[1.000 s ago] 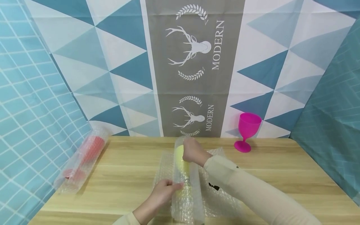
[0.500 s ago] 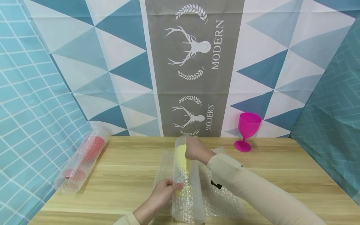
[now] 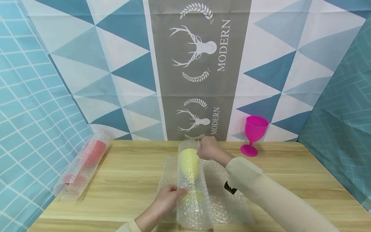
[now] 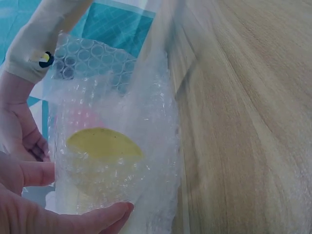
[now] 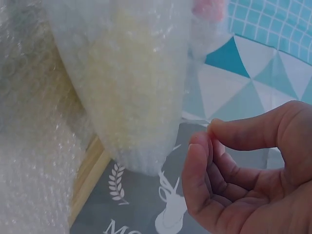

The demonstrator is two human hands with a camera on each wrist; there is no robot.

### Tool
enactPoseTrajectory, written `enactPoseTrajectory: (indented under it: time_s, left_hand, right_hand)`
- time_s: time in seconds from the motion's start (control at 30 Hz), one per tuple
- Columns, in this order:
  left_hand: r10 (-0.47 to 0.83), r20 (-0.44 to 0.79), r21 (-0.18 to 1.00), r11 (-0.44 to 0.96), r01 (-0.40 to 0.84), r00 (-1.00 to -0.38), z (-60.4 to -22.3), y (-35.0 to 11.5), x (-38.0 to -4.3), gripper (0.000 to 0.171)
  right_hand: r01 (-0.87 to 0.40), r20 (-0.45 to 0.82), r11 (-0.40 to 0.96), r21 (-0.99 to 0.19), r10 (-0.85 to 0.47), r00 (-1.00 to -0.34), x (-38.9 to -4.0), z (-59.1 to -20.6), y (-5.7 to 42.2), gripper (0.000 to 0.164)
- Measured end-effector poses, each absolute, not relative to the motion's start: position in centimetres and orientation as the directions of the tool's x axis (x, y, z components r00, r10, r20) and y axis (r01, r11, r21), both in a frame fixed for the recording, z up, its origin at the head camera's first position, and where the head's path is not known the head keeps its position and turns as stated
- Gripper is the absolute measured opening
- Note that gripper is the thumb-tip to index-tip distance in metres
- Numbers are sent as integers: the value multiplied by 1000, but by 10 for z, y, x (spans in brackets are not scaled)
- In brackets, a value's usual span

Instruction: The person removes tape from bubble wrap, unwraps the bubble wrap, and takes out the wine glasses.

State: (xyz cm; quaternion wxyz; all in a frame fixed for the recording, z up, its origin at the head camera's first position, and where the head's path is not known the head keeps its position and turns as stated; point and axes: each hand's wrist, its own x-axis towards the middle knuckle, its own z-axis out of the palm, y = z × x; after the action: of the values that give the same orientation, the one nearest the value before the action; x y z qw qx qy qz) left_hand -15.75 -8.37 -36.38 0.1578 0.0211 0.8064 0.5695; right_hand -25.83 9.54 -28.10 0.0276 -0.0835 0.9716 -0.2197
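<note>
A yellow goblet [image 3: 189, 162] lies inside a roll of clear bubble wrap [image 3: 195, 209] at the table's middle. My left hand [image 3: 168, 199] holds the roll from its left side, thumb on top near the goblet's foot. In the left wrist view the goblet's yellow base [image 4: 105, 144] shows through the wrap. My right hand [image 3: 210, 149] is beside the roll's far end, thumb and index fingertips pinched together. In the right wrist view this hand [image 5: 243, 165] seems to pinch a thin clear strip, likely tape, running toward the wrap.
Under the roll, more bubble wrap [image 3: 226, 199] spreads to the right. A red goblet [image 3: 94, 153] in bubble wrap lies at the table's left edge. Near the back right stands a bare magenta goblet [image 3: 256, 129]. A patterned cloth [image 3: 139, 71] hangs behind the wooden table [image 3: 127, 180].
My right hand has moved rightward and slightly up, off the roll's far end, uncovering more of the yellow goblet. The left hand keeps its hold in place.
</note>
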Motion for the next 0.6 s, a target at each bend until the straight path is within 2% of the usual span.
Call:
enactPoseTrajectory:
  time_s: [0.37,0.6]
  left_hand:
    - [216,-244,928,335,-163,-945,-364,-85,-160,36]
    - [236,-246,933,321,-164,-940,-363,-85,-163,34]
  right_hand:
    - [-253,113,868,-427,-226,-967,-252,-282,137,41]
    - [-257,117,849,-461,-229,-966,-247,-279,156,36]
